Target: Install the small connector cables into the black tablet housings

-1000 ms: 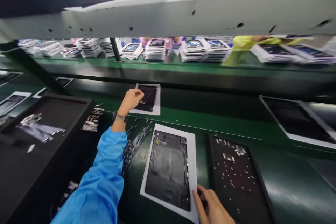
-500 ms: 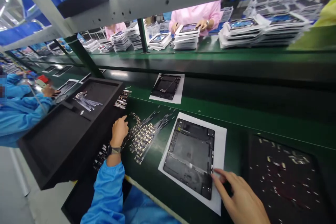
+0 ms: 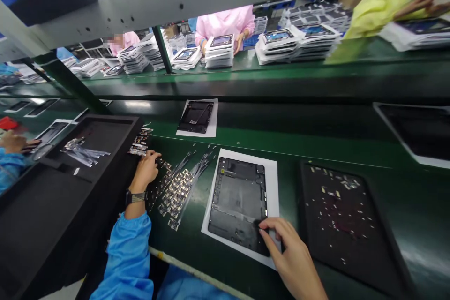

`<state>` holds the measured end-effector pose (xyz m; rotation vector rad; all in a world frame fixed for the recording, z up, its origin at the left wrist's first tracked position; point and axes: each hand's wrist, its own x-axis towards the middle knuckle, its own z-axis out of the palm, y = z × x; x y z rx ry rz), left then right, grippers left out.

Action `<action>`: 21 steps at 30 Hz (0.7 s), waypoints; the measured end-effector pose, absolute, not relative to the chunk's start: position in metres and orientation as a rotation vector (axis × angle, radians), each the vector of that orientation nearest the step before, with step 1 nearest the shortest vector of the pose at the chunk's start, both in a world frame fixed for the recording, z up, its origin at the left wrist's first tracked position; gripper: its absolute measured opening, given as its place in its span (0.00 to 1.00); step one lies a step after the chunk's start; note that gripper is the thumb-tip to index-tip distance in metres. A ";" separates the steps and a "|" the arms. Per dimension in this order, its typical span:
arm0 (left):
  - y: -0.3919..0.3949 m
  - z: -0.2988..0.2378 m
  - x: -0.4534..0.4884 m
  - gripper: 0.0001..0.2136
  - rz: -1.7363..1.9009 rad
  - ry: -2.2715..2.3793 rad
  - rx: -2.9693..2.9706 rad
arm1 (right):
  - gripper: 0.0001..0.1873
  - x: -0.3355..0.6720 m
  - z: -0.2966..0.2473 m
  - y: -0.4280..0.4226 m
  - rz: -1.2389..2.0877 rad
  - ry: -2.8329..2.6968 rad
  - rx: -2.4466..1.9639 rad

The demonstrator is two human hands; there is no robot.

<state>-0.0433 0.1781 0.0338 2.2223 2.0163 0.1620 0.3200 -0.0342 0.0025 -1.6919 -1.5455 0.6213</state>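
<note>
A black tablet back housing (image 3: 239,197) lies on a white sheet (image 3: 272,173) in front of me. Over the lower right part of this housing is my right hand (image 3: 291,251), thumb and index finger brought together in a pinch; whatever sits between the tips is too small to make out. To the left, my left hand (image 3: 146,168) reaches to the edge of a group of small circuit boards with flat cables (image 3: 179,190). Its index finger extends forward, fingers bent a little apart, with no held part visible. More small boards (image 3: 139,141) lie just beyond it.
A black foam tray (image 3: 45,211) with loose flat cables (image 3: 84,150) stands at left. At right lies a black pad (image 3: 337,225) scattered with tiny parts. Another housing (image 3: 197,116) rests farther back. A grey beam (image 3: 211,0) crosses above; co-workers sit beyond stacked panels (image 3: 220,51).
The view has swung to the right. My right hand has closed from parted fingers into a pinch over the housing. My left hand has stayed by the small boards, its fingers slightly more bent.
</note>
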 end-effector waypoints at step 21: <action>0.177 0.061 -0.041 0.08 -0.079 2.072 2.165 | 0.16 0.322 0.009 -0.031 1.099 -1.438 -1.604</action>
